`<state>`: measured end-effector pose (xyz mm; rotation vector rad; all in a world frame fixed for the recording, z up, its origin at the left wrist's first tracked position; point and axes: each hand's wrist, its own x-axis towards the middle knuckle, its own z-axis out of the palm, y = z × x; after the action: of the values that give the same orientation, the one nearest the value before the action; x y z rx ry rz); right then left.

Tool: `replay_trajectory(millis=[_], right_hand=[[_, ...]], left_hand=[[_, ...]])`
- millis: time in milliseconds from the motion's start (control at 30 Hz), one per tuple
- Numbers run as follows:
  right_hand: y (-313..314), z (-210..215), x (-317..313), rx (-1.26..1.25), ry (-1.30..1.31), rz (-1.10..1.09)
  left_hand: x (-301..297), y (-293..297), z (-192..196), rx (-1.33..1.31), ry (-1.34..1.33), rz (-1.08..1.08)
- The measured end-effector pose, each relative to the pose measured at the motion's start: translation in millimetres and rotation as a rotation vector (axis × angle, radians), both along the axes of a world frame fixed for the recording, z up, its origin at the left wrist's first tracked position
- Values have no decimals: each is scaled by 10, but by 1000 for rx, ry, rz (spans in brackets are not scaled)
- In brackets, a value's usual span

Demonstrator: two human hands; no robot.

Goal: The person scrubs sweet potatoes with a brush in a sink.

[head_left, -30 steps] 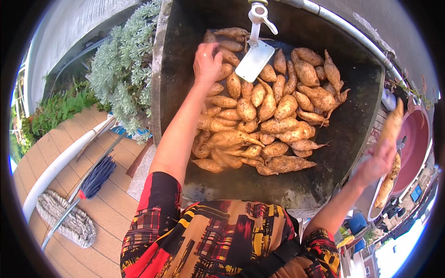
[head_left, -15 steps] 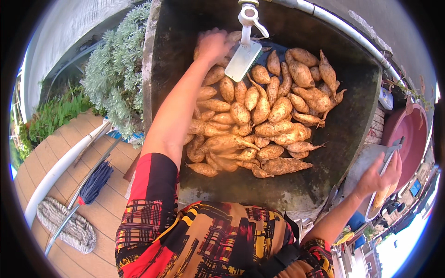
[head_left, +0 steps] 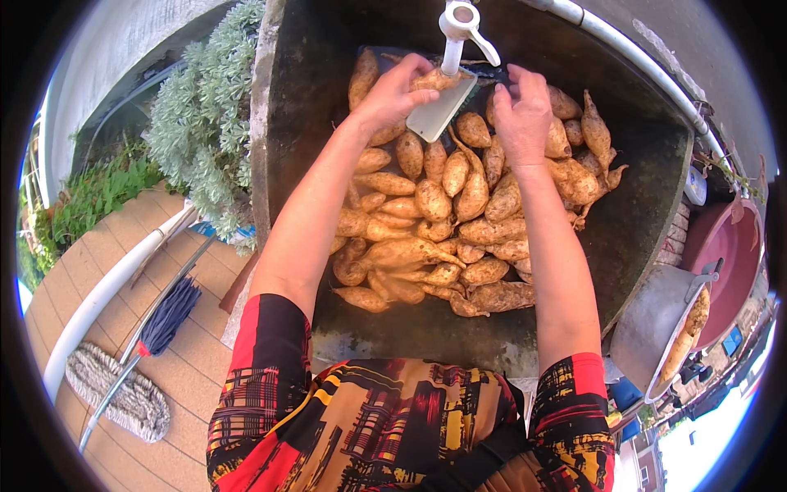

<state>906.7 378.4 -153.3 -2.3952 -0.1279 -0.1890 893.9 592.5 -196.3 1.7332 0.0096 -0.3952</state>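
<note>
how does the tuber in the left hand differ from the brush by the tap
The tuber is brown and rounded; the brush has a flat, pale back. The tuber, in the left hand, lies nearly crosswise in view, while the brush slants. Both appear close to the tap.

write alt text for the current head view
A person's left hand holds a dirt-speckled tuber by a white tap and pale brush, the right hand nearby, over a dark basin holding many more tubers. A grey pot sits at right.
</note>
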Motion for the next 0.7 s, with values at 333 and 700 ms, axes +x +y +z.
replay_trajectory(millis=[333,700], right_hand=[[622,-406,-358,132,283,-154],[-18,-263,-198,878,504,-378]], left_hand=[[-150,-83,128,-242,32,84],[-248,-135,120,-480,219,148]])
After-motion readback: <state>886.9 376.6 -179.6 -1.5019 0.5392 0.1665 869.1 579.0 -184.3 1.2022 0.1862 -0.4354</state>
